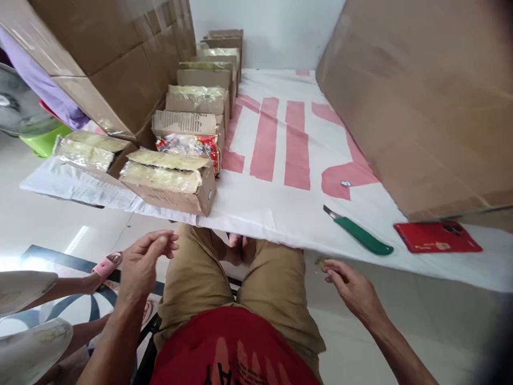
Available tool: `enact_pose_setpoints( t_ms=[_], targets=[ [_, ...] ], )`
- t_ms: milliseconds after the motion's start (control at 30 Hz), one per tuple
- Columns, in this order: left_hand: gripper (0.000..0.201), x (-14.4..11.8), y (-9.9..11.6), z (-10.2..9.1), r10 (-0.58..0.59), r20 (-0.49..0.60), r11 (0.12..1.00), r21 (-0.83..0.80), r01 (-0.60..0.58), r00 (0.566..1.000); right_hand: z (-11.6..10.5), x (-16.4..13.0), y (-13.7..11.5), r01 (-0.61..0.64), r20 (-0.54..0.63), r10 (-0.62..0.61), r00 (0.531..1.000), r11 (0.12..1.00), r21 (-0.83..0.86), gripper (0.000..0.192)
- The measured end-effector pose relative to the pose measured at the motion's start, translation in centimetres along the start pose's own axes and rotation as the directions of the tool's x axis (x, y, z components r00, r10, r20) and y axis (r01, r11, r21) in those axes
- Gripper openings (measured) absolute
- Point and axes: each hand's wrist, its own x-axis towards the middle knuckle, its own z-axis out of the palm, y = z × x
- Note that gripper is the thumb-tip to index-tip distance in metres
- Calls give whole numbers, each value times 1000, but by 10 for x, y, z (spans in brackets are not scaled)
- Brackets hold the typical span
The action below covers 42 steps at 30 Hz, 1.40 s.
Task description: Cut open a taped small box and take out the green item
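My left hand (pixel 141 262) is in the air left of my lap, in front of the table edge. Its thumb and fingers are pressed together, with nothing visible between them. Off the table's front edge on the right, my right hand (pixel 355 291) pinches a small crumpled, yellowish, see-through scrap of tape (pixel 319 263) between thumb and fingertips. On the cloth above it lies a green utility knife (pixel 363 235) with a bit of blade out. The nearest taped cardboard box (pixel 172 195) stands at the front edge, beyond my left hand.
Several narrow cardboard boxes (pixel 202 77) run back in a row, beside a red printed packet (pixel 208 144). Large cartons (pixel 433 107) flank the white-and-pink cloth (pixel 276 211). A red phone (pixel 436 238) lies at right. Another person's leg and pink slipper (pixel 107 267) are at left.
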Motion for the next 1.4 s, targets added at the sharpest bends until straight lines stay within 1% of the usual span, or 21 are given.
enact_pose_setpoints(
  t_ms=[67, 133, 200, 267, 367, 400, 467, 567, 633, 700, 767, 833, 867, 900, 933, 1000, 1033, 1100, 1167, 1233, 1400],
  targets=[
    [28, 15, 8, -23, 0, -153, 1000, -28, -4, 988, 15, 3, -35, 140, 62, -140, 988, 990, 14, 31],
    [29, 31, 14, -38, -13, -276, 999, -49, 0, 961, 37, 4, -72, 300, 122, -301, 946, 953, 32, 27],
    [31, 48, 17, -48, -3, -365, 998, -59, -20, 931, 63, 4, -110, 454, 143, -459, 877, 888, 72, 24],
    [31, 70, 15, -55, 67, -449, 993, -57, -103, 891, 92, 6, -145, 574, 141, -588, 797, 809, 129, 23],
    [32, 105, 6, -65, 159, -541, 975, -44, -217, 826, 132, 18, -194, 662, 126, -699, 704, 710, 241, 27],
    [34, 113, 2, -67, 172, -549, 972, -39, -230, 818, 143, 25, -209, 670, 130, -718, 684, 689, 277, 30],
    [37, 125, -7, -67, 185, -520, 973, -24, -230, 834, 164, 41, -238, 659, 153, -727, 669, 676, 331, 38],
    [51, 126, -23, -51, 147, -363, 987, -13, -163, 920, 186, 63, -268, 609, 163, -693, 702, 703, 367, 46],
    [69, 125, -34, -34, 82, -268, 996, -13, -89, 960, 193, 72, -278, 590, 147, -672, 726, 718, 370, 44],
    [82, 126, -44, -19, 64, -229, 998, 2, -65, 971, 192, 74, -280, 607, 112, -667, 737, 725, 324, 36],
    [84, 130, -50, -9, 97, -221, 995, 26, -94, 970, 186, 72, -277, 632, 55, -660, 749, 737, 239, 23],
    [80, 134, -54, -4, 130, -206, 991, 48, -123, 970, 180, 69, -272, 624, -62, -622, 780, 768, 141, 9],
    [77, 136, -55, -3, 135, -197, 990, 56, -126, 971, 179, 69, -271, 606, -131, -593, 795, 788, 111, 10],
    [76, 137, -56, -2, 136, -186, 990, 58, -127, 973, 179, 70, -269, 585, -193, -562, 805, 805, 97, 23],
    [75, 137, -57, -1, 137, -171, 990, 60, -128, 976, 181, 72, -269, 566, -239, -532, 812, 819, 97, 41],
    [73, 137, -58, 1, 138, -139, 989, 72, -129, 981, 188, 82, -269, 541, -251, -499, 829, 829, 141, 75],
    [72, 136, -59, 3, 139, -131, 988, 86, -128, 982, 191, 89, -270, 533, -233, -492, 839, 829, 169, 81],
    [68, 136, -59, 8, 138, -128, 985, 122, -123, 982, 197, 102, -271, 521, -200, -485, 851, 827, 214, 77],
    [67, 139, -57, 14, 136, -132, 982, 150, -116, 982, 199, 113, -271, 517, -198, -480, 854, 823, 236, 71],
    [68, 144, -55, 21, 133, -122, 980, 164, -112, 984, 198, 123, -271, 516, -204, -477, 855, 822, 242, 71],
    [70, 171, -47, 44, 183, -138, 970, 185, -157, 973, 189, 152, -275, 484, -200, -446, 873, 846, 224, 71]
  ],
)
